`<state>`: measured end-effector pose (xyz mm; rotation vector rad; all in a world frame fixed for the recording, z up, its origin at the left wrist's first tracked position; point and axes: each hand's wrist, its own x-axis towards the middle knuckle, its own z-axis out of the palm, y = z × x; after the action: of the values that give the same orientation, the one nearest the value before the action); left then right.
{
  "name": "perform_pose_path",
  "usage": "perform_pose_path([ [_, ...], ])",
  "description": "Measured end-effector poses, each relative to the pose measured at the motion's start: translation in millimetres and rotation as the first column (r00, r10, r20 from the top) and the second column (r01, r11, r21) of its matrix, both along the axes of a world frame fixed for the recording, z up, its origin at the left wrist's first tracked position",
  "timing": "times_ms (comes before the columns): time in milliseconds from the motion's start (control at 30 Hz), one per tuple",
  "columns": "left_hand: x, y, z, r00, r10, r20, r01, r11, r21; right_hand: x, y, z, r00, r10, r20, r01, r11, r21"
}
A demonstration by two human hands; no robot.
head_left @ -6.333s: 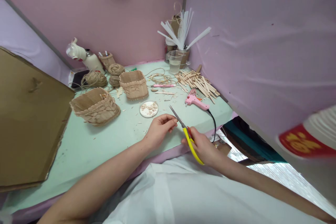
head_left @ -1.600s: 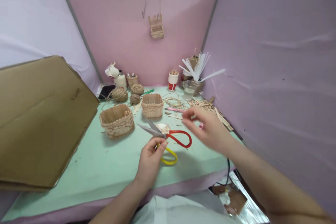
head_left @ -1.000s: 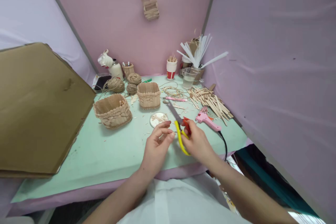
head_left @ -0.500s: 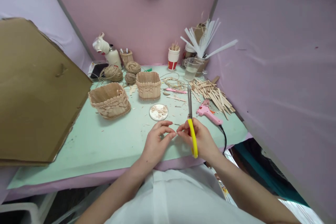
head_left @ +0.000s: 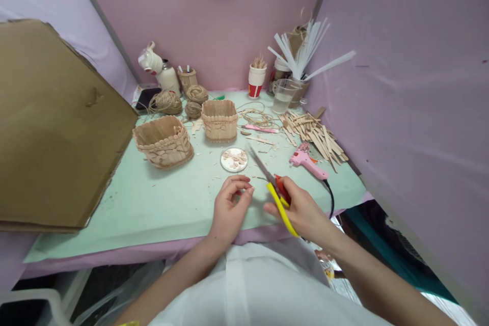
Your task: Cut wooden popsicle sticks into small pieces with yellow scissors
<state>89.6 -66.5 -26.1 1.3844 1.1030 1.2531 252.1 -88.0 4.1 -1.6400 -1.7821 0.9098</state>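
In the head view, my right hand (head_left: pixel 301 210) grips a pair of scissors (head_left: pixel 280 205) with yellow and red handles, its blades pointing up and left, slightly blurred. My left hand (head_left: pixel 231 209) is closed in a pinch at the fingertips; a tiny pale piece may be between them, too small to name. Just beyond it lies a small round white dish (head_left: pixel 234 160) holding several bits of wood. Farther back stand two wooden baskets, one larger (head_left: pixel 164 143) at the left and one smaller (head_left: pixel 220 121) near the middle.
A pink glue gun (head_left: pixel 307 164) with a black cord lies at the right, in front of a pile of wooden sticks (head_left: pixel 317 132). Twine balls (head_left: pixel 168 102), a red-and-white cup (head_left: pixel 256 81) and a plastic cup (head_left: pixel 282 97) stand behind. A cardboard sheet (head_left: pixel 57 127) blocks the left side.
My right hand has moved away from my left fingertips, and the scissors have swung from upright to leaning left. My left hand keeps its pinch. The view has shifted slightly.
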Motion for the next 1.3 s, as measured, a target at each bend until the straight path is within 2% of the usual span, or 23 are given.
perform_pose_path([
  [133, -1, -2, -1.9, 0.983, -0.016, 0.182, 0.028, 0.998, -0.063, 11, -17, 1.9, 0.963, 0.073, 0.261, -0.056, 0.996, -0.074],
  [300, -2, -7, -3.1, 0.959, -0.031, 0.283, 0.058, 0.994, -0.090, 10, -28, -4.1, 0.909, 0.075, 0.410, -0.050, 0.996, -0.071],
  [633, 0, -9, -3.6, 0.956, -0.042, 0.289, 0.088, 0.985, -0.146, 12, -31, -11.3, 0.885, 0.069, 0.461, -0.077, 0.997, -0.002],
  [833, -2, -9, -4.3, 0.941, -0.089, 0.328, 0.144, 0.979, -0.147, 13, -34, -10.7, 0.873, 0.079, 0.482, -0.091, 0.996, 0.001],
  [1000, -1, -9, -5.5, 0.936, -0.080, 0.342, 0.153, 0.970, -0.190, 14, -36, -13.3, 0.871, 0.078, 0.485, -0.085, 0.996, -0.007],
  [1300, 3, -13, -4.8, 0.913, -0.106, 0.393, 0.239, 0.921, -0.309, 18, -44, -21.0, 0.820, 0.078, 0.567, -0.089, 0.996, -0.008],
])
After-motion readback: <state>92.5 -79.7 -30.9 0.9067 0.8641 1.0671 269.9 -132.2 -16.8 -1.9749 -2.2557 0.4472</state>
